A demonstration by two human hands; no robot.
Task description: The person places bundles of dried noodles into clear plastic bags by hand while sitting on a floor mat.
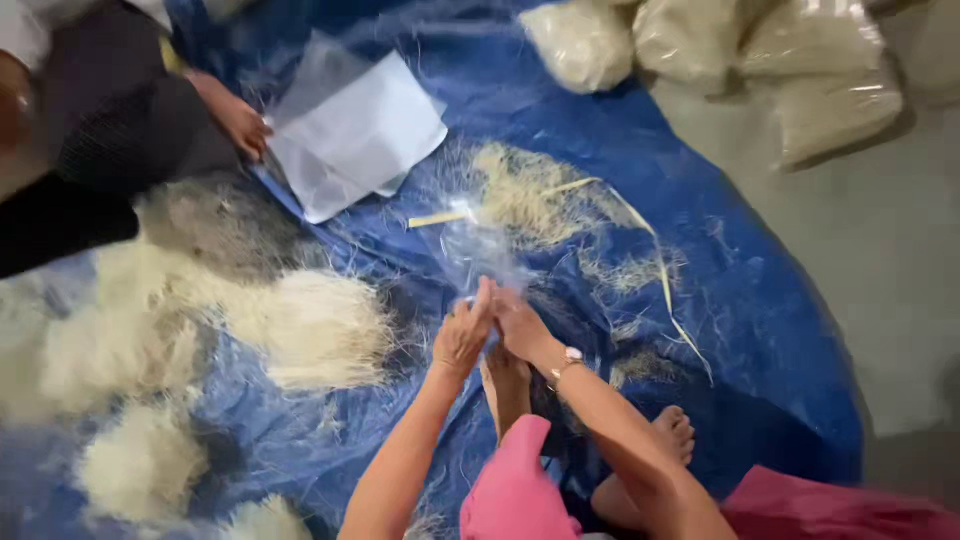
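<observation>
I have both hands together at the centre of the view, left hand and right hand with fingertips meeting, pinched on the near edge of a clear plastic bag that runs up toward twelve o'clock from my fingers; the blur keeps me from telling exactly how each finger sits, but both look closed on the film. The bag seems nearly weightless, limp and slippery, apt to cling or crumple, so I judge the mouth edge, where I have it, the sensible place to hold it, one side in each hand. It lies on the blue tarp, with a scatter of pale fine strands just beyond it at one o'clock. Those strands look thin, light and brittle, easily snapped or shed if squeezed; I would take them as a loose bundle around the middle. Bigger heaps of white strands sit at nine o'clock, near my left hand but not touching. A flat sheet of plastic lies at eleven o'clock beside another person's hand. Filled bags rest at one o'clock, well apart.
</observation>
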